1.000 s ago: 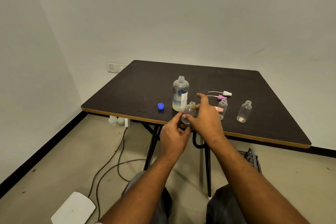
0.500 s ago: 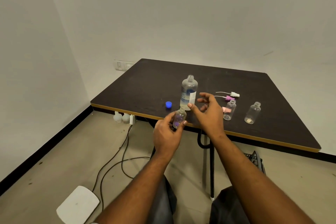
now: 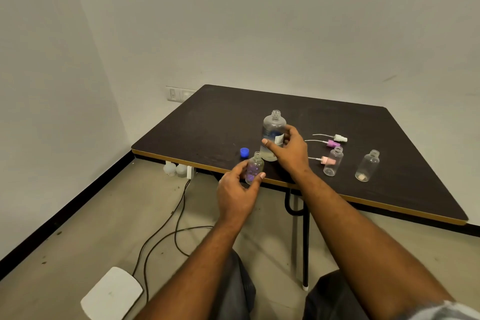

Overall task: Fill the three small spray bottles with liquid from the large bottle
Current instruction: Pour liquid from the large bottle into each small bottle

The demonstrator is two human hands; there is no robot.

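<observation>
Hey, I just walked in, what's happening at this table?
A seated person's left hand pinches a small spray bottle by the front edge of the dark table. The right hand grips the uncapped large bottle, which stands upright, with a blue cap lying beside it. A second small bottle and a third small bottle stand open to the right, with three spray tops lying near them. Nothing is being poured.

Blue cap (image 3: 244,152) beside large bottle (image 3: 272,127)
</observation>
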